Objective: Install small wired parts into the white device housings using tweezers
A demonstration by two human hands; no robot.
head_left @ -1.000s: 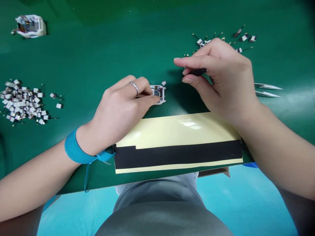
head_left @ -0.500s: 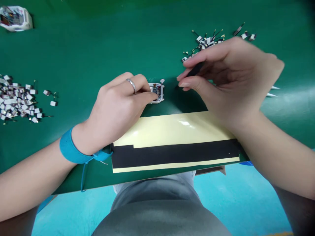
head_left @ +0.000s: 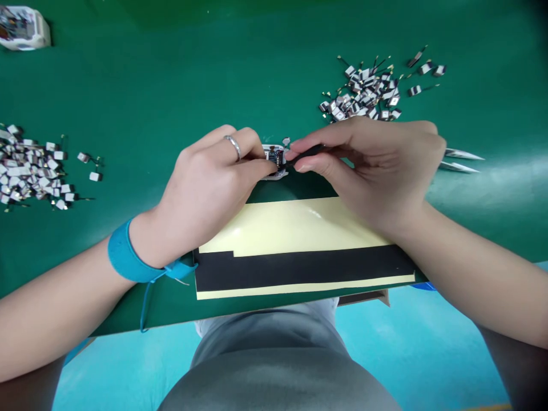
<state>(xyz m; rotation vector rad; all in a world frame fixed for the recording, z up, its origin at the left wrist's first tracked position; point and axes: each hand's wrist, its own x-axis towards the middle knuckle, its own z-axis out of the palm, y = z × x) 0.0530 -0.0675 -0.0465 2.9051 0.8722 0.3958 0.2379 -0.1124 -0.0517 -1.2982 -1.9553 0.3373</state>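
Note:
My left hand (head_left: 214, 180), with a ring and a blue wrist strap (head_left: 128, 251), is closed on a small white-framed electronic device (head_left: 276, 161). Its fingers cover the device's left part; bits of circuit board show on the right. A small pale round part (head_left: 286, 141) sticks out at the device's upper right corner. My right hand (head_left: 368, 165) pinches a slim black tool (head_left: 310, 153), whose tip is at the device's right edge. Whether the tip touches the board I cannot tell. Below both hands lies a pale yellow sheet (head_left: 291, 225) with a black strip (head_left: 299, 271).
Small white-and-black parts with short leads form one pile (head_left: 363, 91) at upper right and another pile (head_left: 32, 168) at left. Pointed metal tips (head_left: 462, 154) lie behind my right hand. A white housing (head_left: 28, 28) stands at top left on the green mat (head_left: 192, 68).
My right hand has moved left and slightly down, bringing the black tool to the device. The left hand keeps its hold. More of the upper right pile is uncovered.

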